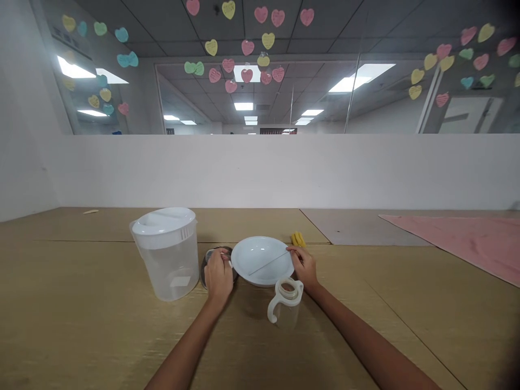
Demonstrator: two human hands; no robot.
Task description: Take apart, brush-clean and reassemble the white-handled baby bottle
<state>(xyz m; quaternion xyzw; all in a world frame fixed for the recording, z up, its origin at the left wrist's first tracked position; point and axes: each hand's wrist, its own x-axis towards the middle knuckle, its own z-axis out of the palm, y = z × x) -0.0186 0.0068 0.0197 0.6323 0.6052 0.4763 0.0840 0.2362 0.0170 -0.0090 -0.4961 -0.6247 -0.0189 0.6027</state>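
Your two forearms are reaching in from the bottom edge, nearest the camera, cut off before the elbows and angling toward each other. The brown table (101, 314) is running past both sides of the view. The pink cloth (467, 238) is lying at the far right, cut off by the edge. The clear pitcher (170, 271) is standing upright on the left under its white lid (164, 219); whatever pale patch is showing low on it is too blurred to read.

Your left hand (219, 276) is bending over the metal dish (203, 275), back of the hand up, and is hiding much of it. Its fingers are curling inward; you cannot tell what they are gripping, though a small white bit is showing beside them. Your right hand (305, 266) is coming in from the other side, thumb and forefinger pinching the upper end of the thin stick (268, 264).

The white bowl (260, 247) is sitting between your hands, the stick slanting across it. The clear jar (287, 314) is standing in front of the bowl, its white handle (273, 306) pointing left, its lower body hard to make out. The yellow thing (298, 238) is resting behind your right hand, partly covered.
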